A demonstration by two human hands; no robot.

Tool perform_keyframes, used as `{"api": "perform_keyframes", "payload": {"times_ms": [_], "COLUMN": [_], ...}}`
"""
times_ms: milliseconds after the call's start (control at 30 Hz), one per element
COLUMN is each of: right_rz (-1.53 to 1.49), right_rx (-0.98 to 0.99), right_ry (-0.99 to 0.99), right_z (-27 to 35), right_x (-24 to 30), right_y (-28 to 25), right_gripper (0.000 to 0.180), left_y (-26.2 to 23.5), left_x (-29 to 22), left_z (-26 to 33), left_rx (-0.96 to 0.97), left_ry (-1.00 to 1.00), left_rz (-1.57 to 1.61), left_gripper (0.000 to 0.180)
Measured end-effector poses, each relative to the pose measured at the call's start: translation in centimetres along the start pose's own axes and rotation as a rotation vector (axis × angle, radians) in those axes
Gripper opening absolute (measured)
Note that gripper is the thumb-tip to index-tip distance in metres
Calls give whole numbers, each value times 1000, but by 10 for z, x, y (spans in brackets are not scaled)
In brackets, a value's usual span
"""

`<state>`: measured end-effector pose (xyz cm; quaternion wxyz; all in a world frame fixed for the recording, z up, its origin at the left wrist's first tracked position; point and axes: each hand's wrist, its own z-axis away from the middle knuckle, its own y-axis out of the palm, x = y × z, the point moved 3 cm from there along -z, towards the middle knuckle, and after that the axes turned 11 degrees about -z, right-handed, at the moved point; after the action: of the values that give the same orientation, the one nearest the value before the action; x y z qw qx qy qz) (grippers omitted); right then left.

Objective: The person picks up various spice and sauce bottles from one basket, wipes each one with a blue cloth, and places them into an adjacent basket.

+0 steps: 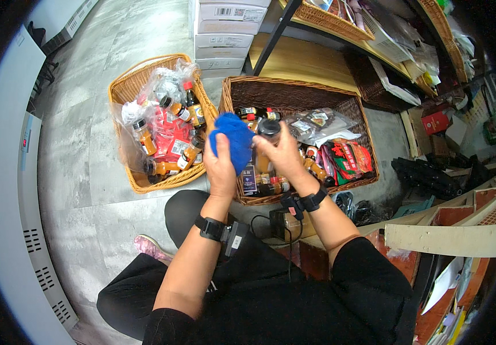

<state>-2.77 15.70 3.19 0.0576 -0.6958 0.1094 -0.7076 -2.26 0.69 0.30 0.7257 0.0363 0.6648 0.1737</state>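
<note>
My left hand point(220, 169) is closed around a bright blue cloth point(233, 138), its thumb lying up along the cloth. Beside it, my right hand point(287, 156) grips a jar with a black lid point(268, 129); the jar's body is blurred and partly hidden by the fingers. Cloth and jar are close together, and I cannot tell if they touch. Below them a brown wicker basket point(294, 89) holds several bottles, spice jars, a dark box point(250, 179) and red-and-green packets point(348, 160). To its left, a tan wicker basket point(139, 183) contains orange spice jars point(144, 137), a dark sauce bottle point(193, 103) and plastic wrapping.
White boxes point(225, 40) are stacked behind the baskets. A shelf unit point(308, 60) with more baskets stands at the back right. Boards and a curved cream panel point(446, 240) are at the right. A white cabinet point(15, 172) lines the left, beside grey floor point(75, 144).
</note>
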Motion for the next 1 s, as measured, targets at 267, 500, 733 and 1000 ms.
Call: {"api": "perform_keyframes", "payload": {"times_ms": [267, 500, 733, 1000], "right_rz": [298, 244, 450, -449], "right_rx": [344, 429, 267, 559], "right_ry": [-161, -152, -79, 285], "right_z": [13, 28, 41, 41], "right_x": [-10, -4, -14, -30], "right_y": [9, 13, 4, -7], "right_gripper": [54, 52, 43, 53], "left_y": [14, 7, 2, 9], "left_x": [4, 5, 7, 10], "left_z": [9, 2, -1, 0], "left_rx": [408, 256, 218, 415], "left_ry": [185, -123, -293, -483], "left_rz": [-397, -104, 155, 419], "left_gripper": [41, 23, 14, 36]}}
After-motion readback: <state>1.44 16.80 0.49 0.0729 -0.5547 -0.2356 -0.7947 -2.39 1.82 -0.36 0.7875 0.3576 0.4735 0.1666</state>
